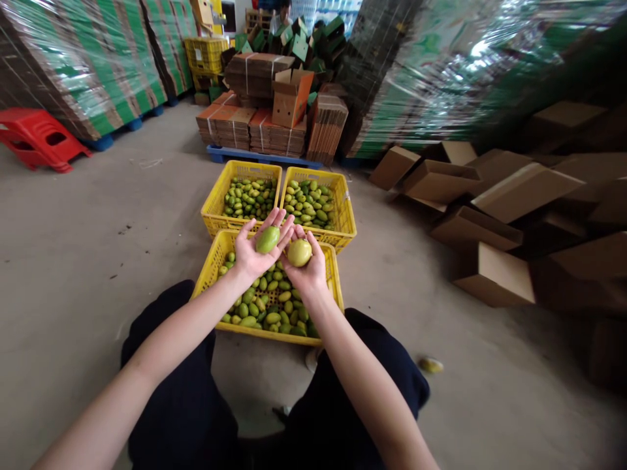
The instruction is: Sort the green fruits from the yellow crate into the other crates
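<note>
My left hand (255, 251) is palm up with its fingers stretched out, and a green mango (268, 239) lies on it. Close beside it, my right hand (312, 271) cups a rounder, yellowish mango (299, 252) in its curled fingers. Both hands are above the near yellow crate (268, 333), which holds many loose green mangoes (248, 308). Beyond it stand a left yellow crate (206, 212) and a right yellow crate (349, 219), side by side, each with more mangoes. My forearms and hands hide part of the near crate's contents.
Flattened cartons (230, 127) are stacked on a blue pallet (264, 156) behind the crates. Loose cardboard boxes (504, 274) lie at right. A single mango (431, 365) rests on the floor. A red stool (42, 137) and wrapped stacks (98, 59) stand left; a person (281, 16) is far back.
</note>
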The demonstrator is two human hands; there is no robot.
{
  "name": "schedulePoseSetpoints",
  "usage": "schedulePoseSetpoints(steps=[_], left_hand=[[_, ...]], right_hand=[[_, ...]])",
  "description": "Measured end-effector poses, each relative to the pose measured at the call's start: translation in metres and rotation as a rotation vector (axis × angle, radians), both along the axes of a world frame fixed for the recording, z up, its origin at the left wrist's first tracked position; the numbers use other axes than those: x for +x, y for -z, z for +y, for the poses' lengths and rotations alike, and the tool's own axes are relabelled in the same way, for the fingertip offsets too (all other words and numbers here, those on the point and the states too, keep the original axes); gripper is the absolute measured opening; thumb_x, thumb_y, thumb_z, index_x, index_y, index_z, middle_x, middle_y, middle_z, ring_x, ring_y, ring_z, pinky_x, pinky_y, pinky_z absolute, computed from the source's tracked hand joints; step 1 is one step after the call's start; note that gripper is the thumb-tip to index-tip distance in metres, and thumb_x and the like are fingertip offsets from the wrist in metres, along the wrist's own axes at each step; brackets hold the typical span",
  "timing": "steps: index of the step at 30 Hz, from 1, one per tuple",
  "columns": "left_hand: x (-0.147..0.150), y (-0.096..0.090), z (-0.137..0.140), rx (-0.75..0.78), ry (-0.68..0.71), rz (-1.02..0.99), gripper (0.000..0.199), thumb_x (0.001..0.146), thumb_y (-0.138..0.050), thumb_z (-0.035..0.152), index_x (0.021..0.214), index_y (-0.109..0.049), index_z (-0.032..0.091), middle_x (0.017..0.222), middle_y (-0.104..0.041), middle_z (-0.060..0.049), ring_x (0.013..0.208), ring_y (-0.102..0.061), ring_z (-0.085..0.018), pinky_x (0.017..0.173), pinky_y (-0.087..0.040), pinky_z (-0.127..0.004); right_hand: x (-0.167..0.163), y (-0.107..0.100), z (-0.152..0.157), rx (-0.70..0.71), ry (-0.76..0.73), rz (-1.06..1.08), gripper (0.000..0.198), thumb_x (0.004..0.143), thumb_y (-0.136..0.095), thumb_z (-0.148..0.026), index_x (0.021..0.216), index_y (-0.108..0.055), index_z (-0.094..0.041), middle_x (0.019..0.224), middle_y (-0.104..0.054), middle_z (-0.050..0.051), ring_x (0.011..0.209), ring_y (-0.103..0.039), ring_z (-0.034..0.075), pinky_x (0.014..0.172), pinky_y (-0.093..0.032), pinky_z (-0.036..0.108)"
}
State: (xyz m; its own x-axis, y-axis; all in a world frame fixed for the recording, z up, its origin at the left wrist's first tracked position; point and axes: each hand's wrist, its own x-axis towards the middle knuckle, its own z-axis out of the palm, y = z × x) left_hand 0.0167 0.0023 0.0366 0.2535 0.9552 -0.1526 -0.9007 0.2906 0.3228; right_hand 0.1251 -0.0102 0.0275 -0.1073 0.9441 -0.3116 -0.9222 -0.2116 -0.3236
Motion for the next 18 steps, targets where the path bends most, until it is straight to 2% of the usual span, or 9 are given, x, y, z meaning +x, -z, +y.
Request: schedulePoseSetpoints(steps=[5, 7, 9, 11, 12, 14, 16, 18], left_hand=[[-0.006, -0.003, 0.0, -0.008, 0.003, -0.007, 0.042, 0.091, -0.038, 0.033, 0.121, -0.063, 0.016, 0.118, -0.07, -0.009, 0.127, -0.055, -0.025, 0.104, -0.047, -0.04], [-0.017, -0.001, 0.008, -0.038, -0.041, 0.002, 0.039, 0.091, -0.039, 0.031, 0.116, -0.065, 0.016, 0.108, -0.073, -0.008, 0.118, -0.061, -0.023, 0.101, -0.049, -0.039], [-0.031, 0.006, 0.021, -0.098, -0.1, 0.094, 0.033, 0.089, -0.04, 0.027, 0.105, -0.067, 0.015, 0.096, -0.074, -0.007, 0.104, -0.068, -0.019, 0.095, -0.053, -0.035], [-0.043, 0.019, 0.034, -0.182, -0.088, 0.315, 0.026, 0.087, -0.042, 0.022, 0.092, -0.066, 0.014, 0.084, -0.072, -0.006, 0.088, -0.07, -0.014, 0.086, -0.056, -0.027], [-0.046, 0.029, 0.038, -0.225, -0.033, 0.472, 0.023, 0.086, -0.042, 0.02, 0.086, -0.065, 0.015, 0.077, -0.07, -0.005, 0.08, -0.07, -0.012, 0.08, -0.057, -0.024], [-0.046, 0.052, 0.034, -0.266, 0.082, 0.62, 0.017, 0.082, -0.045, 0.013, 0.071, -0.059, 0.016, 0.064, -0.063, -0.003, 0.063, -0.066, -0.012, 0.071, -0.058, -0.025], [-0.037, 0.077, 0.013, -0.26, 0.213, 0.71, 0.017, 0.075, -0.052, 0.009, 0.061, -0.052, 0.018, 0.051, -0.054, -0.001, 0.051, -0.06, -0.014, 0.062, -0.058, -0.032], [-0.026, 0.101, -0.021, -0.194, 0.32, 0.779, 0.02, 0.068, -0.061, 0.007, 0.057, -0.051, 0.019, 0.046, -0.049, 0.0, 0.052, -0.061, -0.021, 0.059, -0.056, -0.042]], right_hand=[[0.002, -0.004, 0.0, -0.018, 0.014, 0.0, 0.02, 0.094, -0.046, -0.024, 0.084, -0.063, -0.02, 0.086, -0.074, -0.001, 0.08, -0.069, 0.013, 0.076, -0.057, 0.027], [0.009, -0.003, 0.001, -0.072, 0.068, 0.012, 0.02, 0.094, -0.046, -0.026, 0.083, -0.061, -0.02, 0.083, -0.073, 0.0, 0.08, -0.069, 0.014, 0.072, -0.058, 0.028], [0.021, 0.001, 0.003, -0.161, 0.138, 0.025, 0.02, 0.094, -0.046, -0.028, 0.081, -0.059, -0.02, 0.075, -0.07, 0.0, 0.073, -0.069, 0.013, 0.064, -0.058, 0.024], [0.036, 0.006, 0.003, -0.232, 0.18, 0.021, 0.018, 0.092, -0.045, -0.026, 0.08, -0.058, -0.019, 0.067, -0.066, 0.0, 0.062, -0.064, 0.011, 0.055, -0.054, 0.019], [0.044, 0.008, 0.002, -0.245, 0.188, 0.013, 0.015, 0.089, -0.045, -0.023, 0.081, -0.058, -0.019, 0.065, -0.065, 0.0, 0.058, -0.062, 0.011, 0.052, -0.053, 0.018], [0.058, 0.013, -0.003, -0.241, 0.181, -0.013, 0.013, 0.083, -0.046, -0.018, 0.085, -0.058, -0.019, 0.065, -0.064, 0.001, 0.055, -0.059, 0.011, 0.049, -0.053, 0.019], [0.069, 0.017, -0.01, -0.244, 0.159, -0.044, 0.018, 0.076, -0.046, -0.015, 0.088, -0.059, -0.019, 0.067, -0.065, 0.002, 0.056, -0.06, 0.013, 0.049, -0.053, 0.021], [0.078, 0.021, -0.017, -0.279, 0.137, -0.069, 0.021, 0.072, -0.047, -0.013, 0.089, -0.058, -0.019, 0.067, -0.065, 0.002, 0.055, -0.06, 0.014, 0.047, -0.053, 0.022]])
